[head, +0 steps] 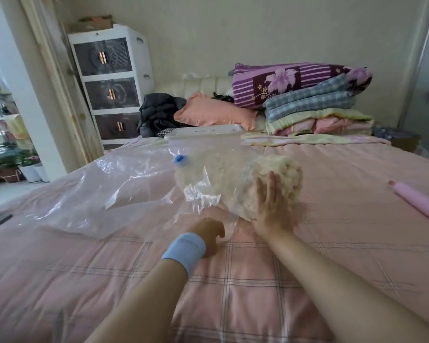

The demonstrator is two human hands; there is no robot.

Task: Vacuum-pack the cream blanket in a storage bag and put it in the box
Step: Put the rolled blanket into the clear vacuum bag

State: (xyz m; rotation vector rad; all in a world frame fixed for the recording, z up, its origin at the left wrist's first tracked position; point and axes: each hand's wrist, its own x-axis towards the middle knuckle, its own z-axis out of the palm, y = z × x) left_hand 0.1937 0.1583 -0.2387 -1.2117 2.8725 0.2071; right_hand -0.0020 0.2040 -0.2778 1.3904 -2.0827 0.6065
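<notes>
The cream blanket (235,177) lies on the bed (332,256) near the middle of the view. Most of it is already inside the clear bag (104,186), but a fluffy part at its 3 o'clock side looks still outside. The right hand (268,204) is flat on this part, fingers straight, grasping nothing; I think it pushes the blanket toward 9 o'clock, deeper into the bag. The left hand (207,231), at 6 o'clock of the blanket, curls its fingers on the bag's near edge, probably to keep the mouth steady against this push. Its fingertips are hidden, so the grip is not fully sure. The box (203,132) stands at 12 o'clock behind the bag, its lower part covered. The line of the bag's mouth is hard to find in the shiny plastic
</notes>
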